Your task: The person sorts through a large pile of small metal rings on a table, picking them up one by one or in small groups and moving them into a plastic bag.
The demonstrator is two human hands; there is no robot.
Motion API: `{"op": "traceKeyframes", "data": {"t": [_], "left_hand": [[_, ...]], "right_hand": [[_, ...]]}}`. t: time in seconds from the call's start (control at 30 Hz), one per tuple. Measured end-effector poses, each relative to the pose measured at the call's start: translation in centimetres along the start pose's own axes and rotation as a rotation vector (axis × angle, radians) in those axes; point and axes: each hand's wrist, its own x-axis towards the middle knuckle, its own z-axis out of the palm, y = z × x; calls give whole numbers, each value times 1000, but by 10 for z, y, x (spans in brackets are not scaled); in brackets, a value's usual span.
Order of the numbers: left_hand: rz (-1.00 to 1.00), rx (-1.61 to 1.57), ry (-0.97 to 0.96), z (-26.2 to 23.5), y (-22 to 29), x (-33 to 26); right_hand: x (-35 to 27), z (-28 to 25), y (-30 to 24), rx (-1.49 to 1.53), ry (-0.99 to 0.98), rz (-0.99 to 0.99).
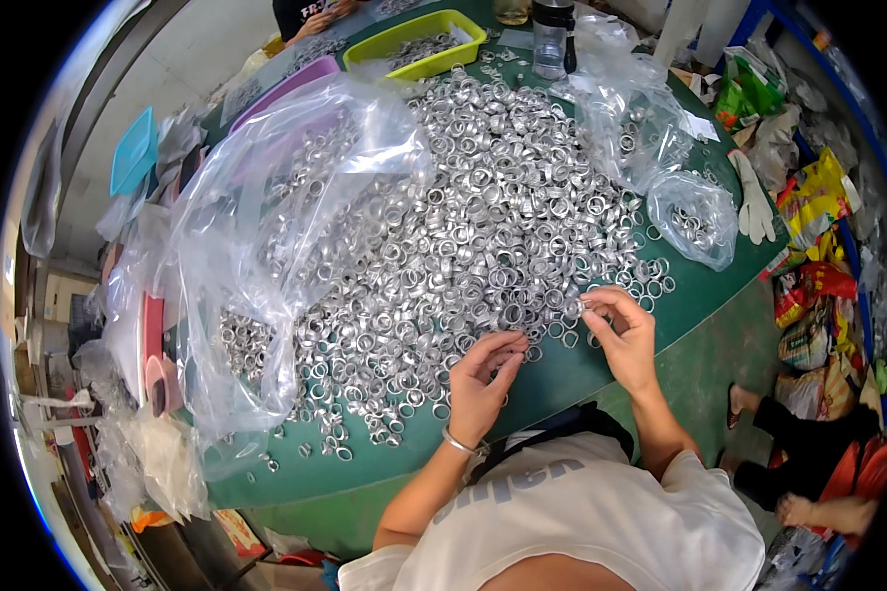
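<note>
A wide heap of small silvery metal rings covers much of the green table. At the heap's near edge, my left hand has its fingers curled toward the thumb. Whatever is between those fingertips is too small to make out. To its right, my right hand pinches a metal ring between thumb and fingertips, just above the loose rings. The two hands are apart from each other. A bracelet circles my left wrist.
Clear plastic sheeting drapes over the heap's left side. A yellow-green tray of rings and a water bottle stand at the back. On the right are a bag of rings and a white glove. Other people sit far left and lower right.
</note>
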Motion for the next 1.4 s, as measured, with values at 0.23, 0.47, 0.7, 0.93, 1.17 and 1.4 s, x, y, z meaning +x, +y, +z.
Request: {"op": "traceKeyframes", "data": {"t": [0.23,0.47,0.7,0.93,1.17,1.4], "left_hand": [[-133,-102,-4,5,3,-6],[-127,-278,40,-14,2,-20],[-197,-193,52,-42,21,-27],[498,-643,817,-199,78,-3],[81,276,545,-137,47,-32],[194,1172,366,-94,12,-44]], "right_hand": [[-14,24,-6,-14,-304,14],[-20,63,-2,32,-391,110],[-13,73,-2,-128,-451,-28],[-14,67,6,-225,-425,-47],[-6,78,2,-529,-338,-354],[12,127,20,-849,-484,-622]]}}
